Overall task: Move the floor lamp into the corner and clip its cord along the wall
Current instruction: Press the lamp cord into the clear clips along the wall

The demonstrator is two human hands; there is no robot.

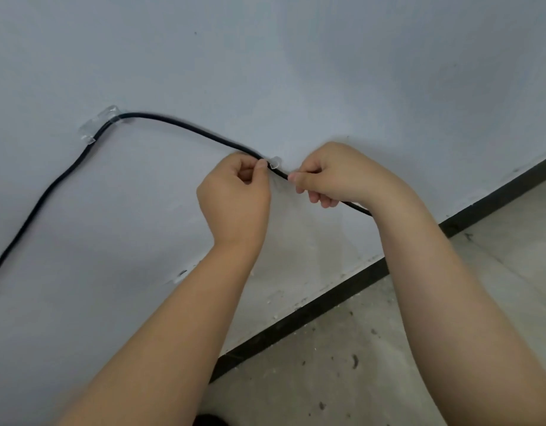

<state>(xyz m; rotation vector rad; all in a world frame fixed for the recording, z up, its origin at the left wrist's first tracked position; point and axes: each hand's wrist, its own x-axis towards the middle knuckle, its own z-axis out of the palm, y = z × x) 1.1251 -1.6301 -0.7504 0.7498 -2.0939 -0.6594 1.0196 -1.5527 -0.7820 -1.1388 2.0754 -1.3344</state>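
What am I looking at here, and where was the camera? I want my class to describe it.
The single picture comes from a camera worn on a person's head, looking down at their own bare arms. There is no machine. The left hand and right hand each pinch a thin black cord against a pale grey wall. Between their grips sits a small clear plastic clip; the cord seems to be going into it. Another clear clip further left already holds the cord. Below run a black skirting strip and a bare concrete floor.

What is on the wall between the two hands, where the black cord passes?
In the head view, a small clear clip sits on the wall between the left hand and the right hand, and the cord runs through it.
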